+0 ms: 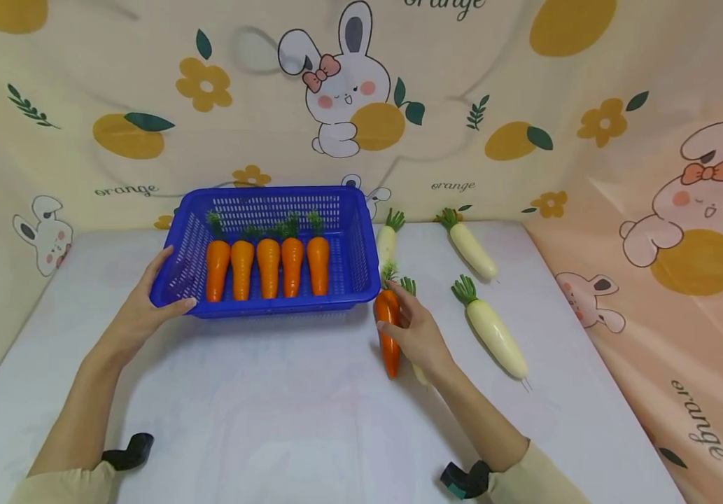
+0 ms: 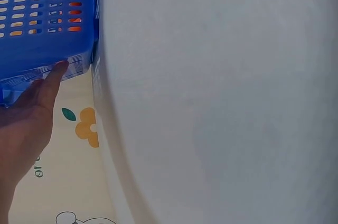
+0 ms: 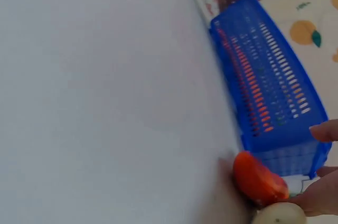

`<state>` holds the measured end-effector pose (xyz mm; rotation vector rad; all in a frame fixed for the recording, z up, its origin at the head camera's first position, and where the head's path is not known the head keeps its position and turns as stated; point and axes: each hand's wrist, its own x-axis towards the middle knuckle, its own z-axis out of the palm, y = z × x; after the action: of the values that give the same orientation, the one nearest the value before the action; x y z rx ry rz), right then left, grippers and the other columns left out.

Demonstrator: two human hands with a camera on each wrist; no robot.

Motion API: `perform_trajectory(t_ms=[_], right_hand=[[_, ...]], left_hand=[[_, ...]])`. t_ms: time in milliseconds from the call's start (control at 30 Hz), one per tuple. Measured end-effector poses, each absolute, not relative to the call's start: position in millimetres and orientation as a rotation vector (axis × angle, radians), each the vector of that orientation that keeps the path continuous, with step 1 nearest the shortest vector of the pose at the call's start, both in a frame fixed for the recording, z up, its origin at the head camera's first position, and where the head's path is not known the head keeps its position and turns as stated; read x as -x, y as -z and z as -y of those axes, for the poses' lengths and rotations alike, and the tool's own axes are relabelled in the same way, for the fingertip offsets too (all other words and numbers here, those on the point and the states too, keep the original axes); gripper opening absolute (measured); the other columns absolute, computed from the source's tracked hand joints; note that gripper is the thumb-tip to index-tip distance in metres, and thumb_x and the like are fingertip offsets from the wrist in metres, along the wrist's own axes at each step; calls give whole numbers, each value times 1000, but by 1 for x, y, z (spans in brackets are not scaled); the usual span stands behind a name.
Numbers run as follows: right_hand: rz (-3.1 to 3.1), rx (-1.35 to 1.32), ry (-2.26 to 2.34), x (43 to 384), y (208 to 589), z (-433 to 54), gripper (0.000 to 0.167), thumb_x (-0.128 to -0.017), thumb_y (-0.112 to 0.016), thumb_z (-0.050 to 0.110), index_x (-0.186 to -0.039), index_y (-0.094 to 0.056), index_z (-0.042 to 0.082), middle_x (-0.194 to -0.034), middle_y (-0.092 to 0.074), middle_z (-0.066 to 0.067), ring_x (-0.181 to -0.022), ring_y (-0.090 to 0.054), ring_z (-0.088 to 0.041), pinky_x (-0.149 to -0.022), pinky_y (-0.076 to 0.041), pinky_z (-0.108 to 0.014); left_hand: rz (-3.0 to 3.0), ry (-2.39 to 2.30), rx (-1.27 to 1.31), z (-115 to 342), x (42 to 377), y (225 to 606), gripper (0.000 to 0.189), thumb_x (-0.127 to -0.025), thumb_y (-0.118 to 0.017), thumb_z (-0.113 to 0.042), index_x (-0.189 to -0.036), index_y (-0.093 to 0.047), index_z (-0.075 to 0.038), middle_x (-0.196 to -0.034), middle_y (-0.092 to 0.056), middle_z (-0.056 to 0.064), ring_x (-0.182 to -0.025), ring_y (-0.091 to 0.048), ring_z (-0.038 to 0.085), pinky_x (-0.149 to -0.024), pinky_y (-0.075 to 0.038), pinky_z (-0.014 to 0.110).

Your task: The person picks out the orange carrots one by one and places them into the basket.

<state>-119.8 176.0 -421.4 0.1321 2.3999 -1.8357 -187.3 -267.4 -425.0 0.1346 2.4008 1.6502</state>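
A blue plastic basket (image 1: 292,308) stands on the white table, with several orange carrots (image 1: 268,269) in a row inside it. My left hand (image 1: 141,301) holds the basket's front left corner, its thumb along the front rim and fingers at the left side; in the left wrist view the fingers meet the basket wall (image 2: 47,49). Right of the basket, my right hand (image 1: 420,339) is over another carrot (image 1: 389,336). Its fingers touch the carrot, while the thumb (image 3: 323,131) stands apart in the right wrist view. A white radish (image 1: 420,374) is partly hidden behind that hand.
Two white radishes (image 1: 496,339) (image 1: 473,252) lie on the right of the table. Another radish (image 1: 387,241) lies beside the basket's right wall, partly covered. A patterned cloth (image 1: 449,77) with rabbits and oranges hangs behind the table and along its right side.
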Motion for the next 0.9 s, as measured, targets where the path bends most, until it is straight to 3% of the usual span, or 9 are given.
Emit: perform_trajectory(t_ms=[300, 467, 633, 900], right_hand=[[-2708, 11, 1450, 139, 436, -184, 75, -83, -73, 0, -151, -40, 5, -152, -38, -22, -132, -46, -40, -104, -46, -52], [-2824, 5, 1154, 144, 440, -189, 81, -79, -79, 8, -151, -42, 10, -140, -48, -24, -118, -54, -38, -93, -52, -51], [-2793, -5, 1171, 146, 442, -195, 78, -80, -80, 7, -149, -45, 15, -131, -59, -18, -104, -63, -32, -83, -57, -44], [-2768, -53, 1311, 153, 426, -204, 74, -84, -80, 12, -149, -46, 21, -138, -56, -14, -110, -65, -37, -80, -59, -44]], left_hand=[[-2410, -1643, -118, 266, 187, 424, 95, -95, -67, -25, -156, 2, -48, -165, 13, 13, -146, 4, 52, -110, -4, 75], [-2395, -1657, -111, 267, 186, 426, 95, -96, -67, -25, -156, 2, -49, -165, 14, 13, -146, 5, 51, -110, -3, 75], [-2396, -1655, -116, 268, 188, 427, 94, -96, -67, -24, -156, 2, -49, -165, 13, 13, -147, 4, 51, -111, -3, 74], [-2403, -1643, -120, 268, 188, 426, 94, -96, -66, -25, -156, 2, -48, -166, 13, 12, -147, 4, 51, -111, -5, 75]])
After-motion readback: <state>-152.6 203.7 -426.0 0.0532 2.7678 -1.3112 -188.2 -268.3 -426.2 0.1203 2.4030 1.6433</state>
